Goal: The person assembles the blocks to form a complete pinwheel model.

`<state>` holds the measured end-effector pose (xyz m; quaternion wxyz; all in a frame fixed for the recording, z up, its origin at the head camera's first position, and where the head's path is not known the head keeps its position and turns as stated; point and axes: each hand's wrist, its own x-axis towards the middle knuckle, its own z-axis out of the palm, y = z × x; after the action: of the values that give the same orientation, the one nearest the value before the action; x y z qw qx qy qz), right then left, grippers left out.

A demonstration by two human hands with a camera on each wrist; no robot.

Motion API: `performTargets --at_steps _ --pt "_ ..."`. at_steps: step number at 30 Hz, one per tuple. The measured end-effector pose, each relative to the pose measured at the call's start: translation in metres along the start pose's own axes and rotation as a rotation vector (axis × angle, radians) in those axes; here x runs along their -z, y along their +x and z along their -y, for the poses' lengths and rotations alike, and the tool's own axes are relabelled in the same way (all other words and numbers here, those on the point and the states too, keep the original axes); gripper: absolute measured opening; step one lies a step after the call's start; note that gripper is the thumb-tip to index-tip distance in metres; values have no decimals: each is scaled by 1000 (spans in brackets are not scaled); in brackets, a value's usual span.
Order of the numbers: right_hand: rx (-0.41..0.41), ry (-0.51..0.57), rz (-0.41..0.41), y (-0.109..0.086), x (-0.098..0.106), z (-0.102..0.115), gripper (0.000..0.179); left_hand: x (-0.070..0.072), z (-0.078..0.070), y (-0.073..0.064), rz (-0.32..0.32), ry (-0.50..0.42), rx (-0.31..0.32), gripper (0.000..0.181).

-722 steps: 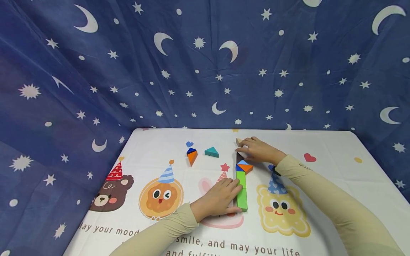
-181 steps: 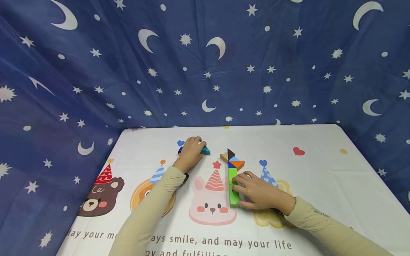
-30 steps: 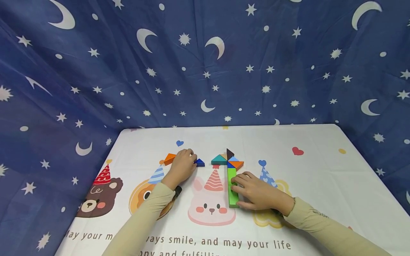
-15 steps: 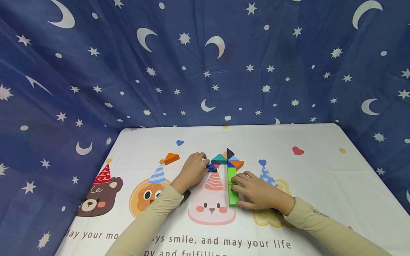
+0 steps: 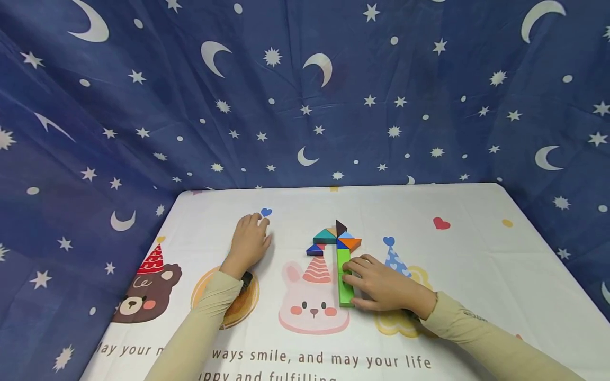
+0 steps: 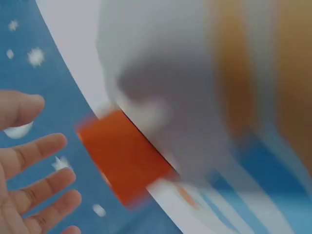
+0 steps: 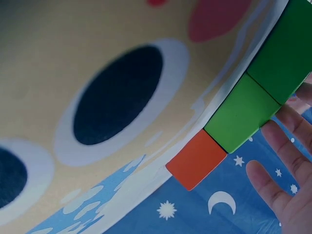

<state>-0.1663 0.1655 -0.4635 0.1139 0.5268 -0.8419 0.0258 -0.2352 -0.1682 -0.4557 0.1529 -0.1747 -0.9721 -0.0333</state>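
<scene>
My left hand (image 5: pixel 249 241) reaches over the far left of the table, fingers spread and nothing in them. An orange block (image 6: pixel 124 158) stands just off its fingertips in the left wrist view; the hand hides it in the head view. My right hand (image 5: pixel 381 286) rests with loose, slightly bent fingers on two green blocks (image 5: pixel 346 297) laid end to end. Beyond them cluster triangular blocks: blue (image 5: pixel 342 245), light blue (image 5: pixel 347 236), orange (image 5: pixel 352 243), dark brown (image 5: pixel 340 228), tan (image 5: pixel 332 232) and teal (image 5: pixel 324 239). A dark blue triangle (image 5: pixel 314 251) lies below the teal one.
A white tablecloth (image 5: pixel 400 211) printed with cartoon faces and lettering covers the table. Behind and to the left hangs a dark blue curtain (image 5: pixel 267 116) with moons and stars.
Over the last second, my left hand moved the dark blue triangle right to below the teal one, released it and went back left to the orange block. The right hand stayed put.
</scene>
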Motion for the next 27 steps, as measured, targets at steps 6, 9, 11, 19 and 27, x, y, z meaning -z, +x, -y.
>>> performTargets --at_steps 6,9,11,19,27 --pt "3 4 -8 0 -1 -1 41 -5 33 -11 39 59 50 36" --pt "7 8 -14 1 -1 -1 41 -5 38 -14 43 51 44 34" --pt "10 10 -16 1 -1 -1 41 -3 38 -15 38 46 32 32" --pt "1 2 -4 1 -1 -1 41 3 24 -19 30 -5 -89 28" --pt "2 4 -8 0 -2 -1 41 4 -8 -23 71 -61 -214 27"
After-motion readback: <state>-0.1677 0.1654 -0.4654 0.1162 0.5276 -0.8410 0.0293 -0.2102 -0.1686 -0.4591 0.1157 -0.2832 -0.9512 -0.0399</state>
